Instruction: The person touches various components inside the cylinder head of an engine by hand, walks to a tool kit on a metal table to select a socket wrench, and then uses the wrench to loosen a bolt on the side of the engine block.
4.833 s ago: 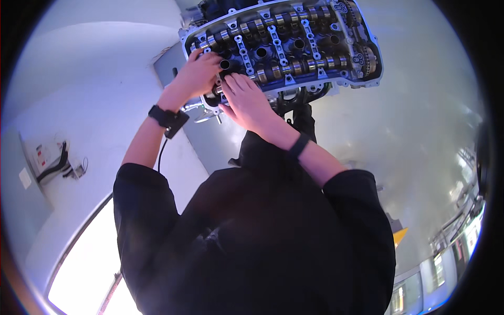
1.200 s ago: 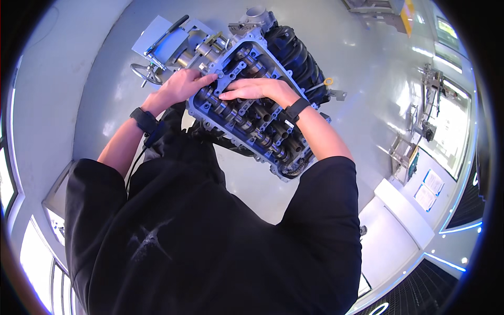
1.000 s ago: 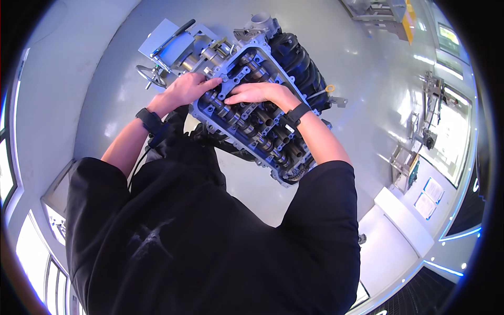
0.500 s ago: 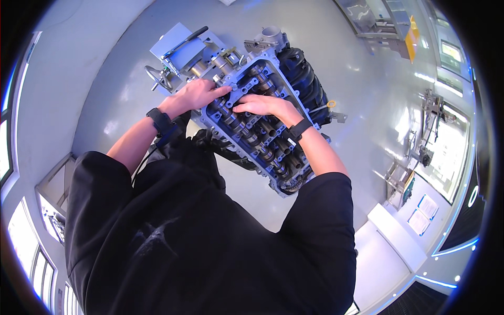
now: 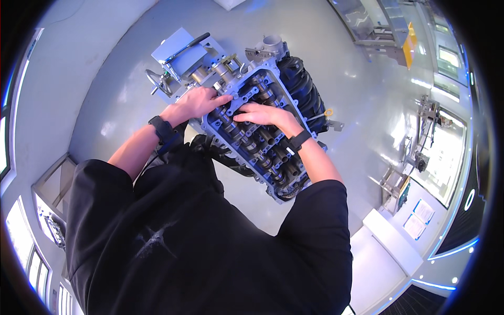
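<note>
An engine cylinder head with its top uncovered stands in front of me, its silver rim (image 5: 234, 150) framing two camshafts (image 5: 245, 137) laid lengthwise. Across its far end sits a silver camshaft bearing cap (image 5: 242, 98). My left hand (image 5: 199, 102) is at the cap's left side, thumb laid on the metal and fingers curled, partly hidden. From the right, my right hand (image 5: 262, 114) reaches over the opening. Its fingers close at the cap's near edge beside the left camshaft, and the fingertips are partly hidden.
A blue-grey stand with a gearbox (image 5: 178, 50) and handwheel (image 5: 157, 81) holds the engine's far end. A black intake manifold (image 5: 302, 84) and a yellow dipstick ring (image 5: 328, 112) are on the right. Metal racks (image 5: 399, 181) stand farther right.
The engine and both hands sit slightly lower in the picture, as the whole view has shifted. Both hands stay at the bearing cap, with little change in their grip.
</note>
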